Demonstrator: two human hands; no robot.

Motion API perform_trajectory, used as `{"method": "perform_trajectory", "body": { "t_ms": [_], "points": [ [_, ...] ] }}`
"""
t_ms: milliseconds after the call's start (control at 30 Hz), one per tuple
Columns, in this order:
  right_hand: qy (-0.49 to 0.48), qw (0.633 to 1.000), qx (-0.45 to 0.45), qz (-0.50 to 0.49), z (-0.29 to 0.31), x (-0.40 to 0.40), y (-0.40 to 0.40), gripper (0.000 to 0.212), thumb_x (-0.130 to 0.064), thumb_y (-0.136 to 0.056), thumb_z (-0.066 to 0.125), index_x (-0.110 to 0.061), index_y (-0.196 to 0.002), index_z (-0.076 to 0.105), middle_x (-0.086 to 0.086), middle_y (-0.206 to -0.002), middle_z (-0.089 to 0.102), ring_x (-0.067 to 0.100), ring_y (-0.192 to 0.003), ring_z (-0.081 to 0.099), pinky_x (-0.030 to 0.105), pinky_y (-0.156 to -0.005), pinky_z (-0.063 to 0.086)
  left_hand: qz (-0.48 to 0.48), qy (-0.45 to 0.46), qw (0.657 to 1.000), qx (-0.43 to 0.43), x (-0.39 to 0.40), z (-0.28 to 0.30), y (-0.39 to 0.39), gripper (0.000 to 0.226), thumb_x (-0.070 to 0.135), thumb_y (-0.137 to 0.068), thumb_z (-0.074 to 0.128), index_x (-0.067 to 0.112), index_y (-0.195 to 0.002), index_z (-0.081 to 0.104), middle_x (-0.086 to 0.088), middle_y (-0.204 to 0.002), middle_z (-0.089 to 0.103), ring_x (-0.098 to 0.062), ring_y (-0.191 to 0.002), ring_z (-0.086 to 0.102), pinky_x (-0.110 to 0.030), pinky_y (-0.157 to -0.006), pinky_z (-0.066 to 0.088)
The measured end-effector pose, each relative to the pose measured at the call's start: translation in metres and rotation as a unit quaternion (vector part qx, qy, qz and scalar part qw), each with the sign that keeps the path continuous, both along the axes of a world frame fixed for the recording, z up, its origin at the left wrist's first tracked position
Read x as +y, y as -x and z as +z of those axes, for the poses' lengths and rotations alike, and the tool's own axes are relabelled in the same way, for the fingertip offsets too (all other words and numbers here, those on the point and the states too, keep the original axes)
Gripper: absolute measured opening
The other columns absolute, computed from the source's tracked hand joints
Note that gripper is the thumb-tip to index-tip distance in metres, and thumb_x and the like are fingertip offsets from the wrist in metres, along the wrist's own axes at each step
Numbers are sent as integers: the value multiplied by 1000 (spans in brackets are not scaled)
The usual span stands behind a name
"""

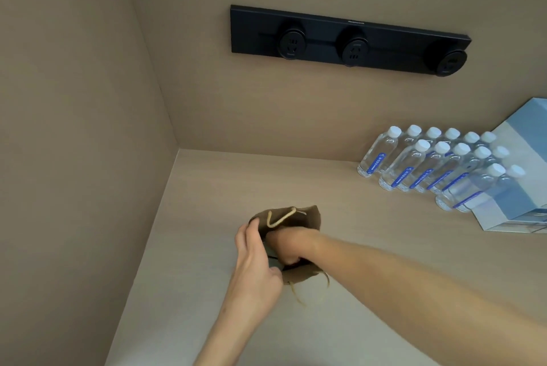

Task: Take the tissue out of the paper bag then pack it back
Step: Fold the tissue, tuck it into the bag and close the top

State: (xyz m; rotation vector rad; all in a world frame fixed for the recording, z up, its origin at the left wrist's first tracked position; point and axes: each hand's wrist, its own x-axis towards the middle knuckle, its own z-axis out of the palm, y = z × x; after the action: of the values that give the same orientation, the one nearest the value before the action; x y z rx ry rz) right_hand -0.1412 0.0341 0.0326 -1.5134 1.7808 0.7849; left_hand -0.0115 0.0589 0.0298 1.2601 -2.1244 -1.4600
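Brown paper bag (307, 219) swallows right hand (284, 247); contents hidden.

The paper bag (296, 225) sits on the table (370, 291), toward its left side, near the left wall. The left hand (254, 262) grips the bag's left rim; the right hand (285, 248) reaches into the bag's mouth from the right. At the table's far right edge stand rows of water bottles (438, 164), with boxes (521, 176) just beside them on the right. A socket strip (349, 40) hangs on the back wall above.
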Motion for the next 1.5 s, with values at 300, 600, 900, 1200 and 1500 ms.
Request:
{"method": "perform_trajectory", "body": {
  "t_ms": [300,600,900,1200,1500],
  "points": [
    [76,991,-31,-107,-21,9,-1,34,-7,-87,58,-7,-122,54,15,-124,59,31,-111,60,38,-88,50,-6,-37,999,25,-14,0,-6,85,-2,-72,46,43,-140,22,16,-138,28,-14,-109,42,-50,-82,58],
    [66,992,-20,-104,-11,8,5,30,-5,-91,55,-3,-121,54,16,-121,60,30,-110,59,36,-93,47,-15,-38,998,40,-24,5,-4,79,4,-76,49,61,-125,27,13,-129,39,-16,-89,60,-46,-76,60],
    [184,849,-358,-343,88,35,39,24,4,-88,45,-4,-85,68,8,-75,66,19,-64,60,26,-60,49,36,-39,997,47,-42,-1,-8,68,43,-84,59,58,-136,16,11,-123,47,-13,-93,62,-44,-75,61],
    [328,600,-415,-600,14,111,49,30,-36,-101,40,-33,-128,54,8,-110,65,25,-52,66,24,-41,44,90,-218,965,119,-62,1,0,35,47,-97,47,60,-129,45,4,-110,66,-18,-99,63,-34,-64,64],
    [306,494,-451,-677,3,93,43,49,-46,-95,50,-2,-97,71,19,-94,68,29,-72,65,32,-59,59,128,-248,950,139,-50,-8,17,30,19,-94,61,6,-68,65,-9,-71,67,-20,-74,69,-31,-67,62]
  ]
}}
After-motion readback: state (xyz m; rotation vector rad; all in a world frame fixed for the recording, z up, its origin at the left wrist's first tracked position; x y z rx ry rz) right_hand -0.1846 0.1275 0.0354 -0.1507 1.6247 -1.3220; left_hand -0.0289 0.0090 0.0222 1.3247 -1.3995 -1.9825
